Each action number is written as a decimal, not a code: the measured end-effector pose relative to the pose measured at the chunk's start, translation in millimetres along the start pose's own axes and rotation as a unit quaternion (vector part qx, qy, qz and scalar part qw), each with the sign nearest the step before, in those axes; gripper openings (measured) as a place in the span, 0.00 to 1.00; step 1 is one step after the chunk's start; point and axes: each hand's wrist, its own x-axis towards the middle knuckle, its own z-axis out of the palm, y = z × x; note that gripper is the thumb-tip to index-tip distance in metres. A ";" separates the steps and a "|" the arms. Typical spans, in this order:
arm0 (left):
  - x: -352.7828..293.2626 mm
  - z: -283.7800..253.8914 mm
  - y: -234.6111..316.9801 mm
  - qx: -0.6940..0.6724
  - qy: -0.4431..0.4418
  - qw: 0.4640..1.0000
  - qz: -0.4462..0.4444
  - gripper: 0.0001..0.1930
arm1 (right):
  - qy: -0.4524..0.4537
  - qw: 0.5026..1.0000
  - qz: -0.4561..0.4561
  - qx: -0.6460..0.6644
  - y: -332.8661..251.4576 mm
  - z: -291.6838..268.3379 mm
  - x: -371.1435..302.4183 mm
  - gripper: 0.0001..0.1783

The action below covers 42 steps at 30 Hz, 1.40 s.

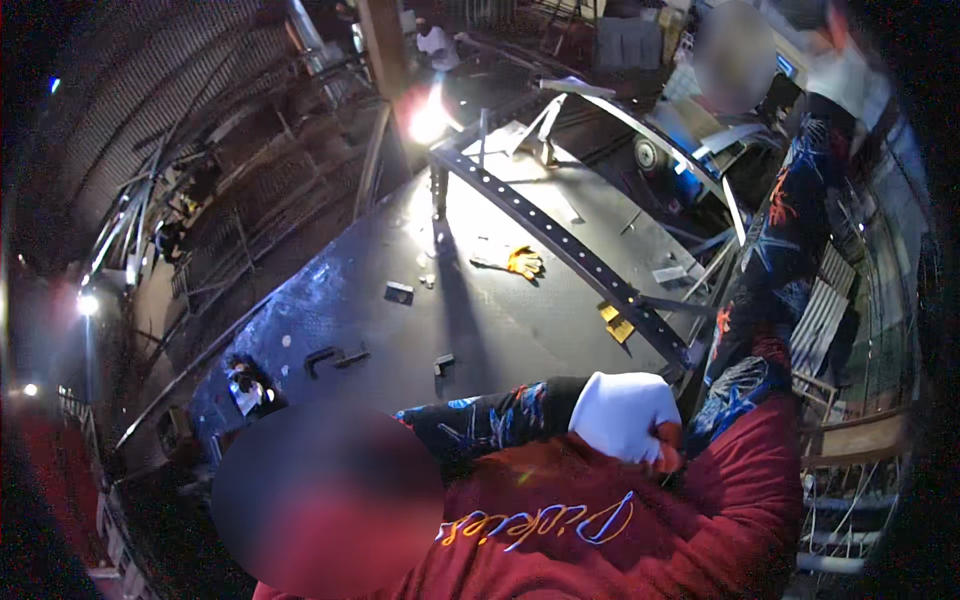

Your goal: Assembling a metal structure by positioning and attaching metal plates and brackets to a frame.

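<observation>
Here in the head view, the left hand (635, 418), in a white and orange glove, sits folded in front of the maroon shirt (600, 550), its fingertips tucked out of sight, so whether it grips anything I cannot tell! And look up to the far right: the right hand (840, 75), gloved too, is at the end of a long, outstretched patterned sleeve (775, 240), blurred at the edge, and again I cannot tell whether it is clenched or loose. Beyond the left hand, there's the dark steel bar (560, 238), a row of holes along it, slanting across over the grey desk (540, 345), its near end close to that glove, an upright leg under its far end. Under the lamp (430, 122), bright as you like, a yellow work glove (524, 263) lies on the desk to the left of the bar, with yellow pieces (616, 322) right beside the bar's nearer half. Over on the left, a dark bracket-like piece (335, 360) and a small dark block (443, 364) lie well apart from both hands
</observation>
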 end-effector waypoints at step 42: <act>7.3 -84.2 101.3 -0.025 0.227 0.926 0.301 0.25 | -0.836 0.393 0.377 0.070 -15.3 -340.9 -681.6 0.28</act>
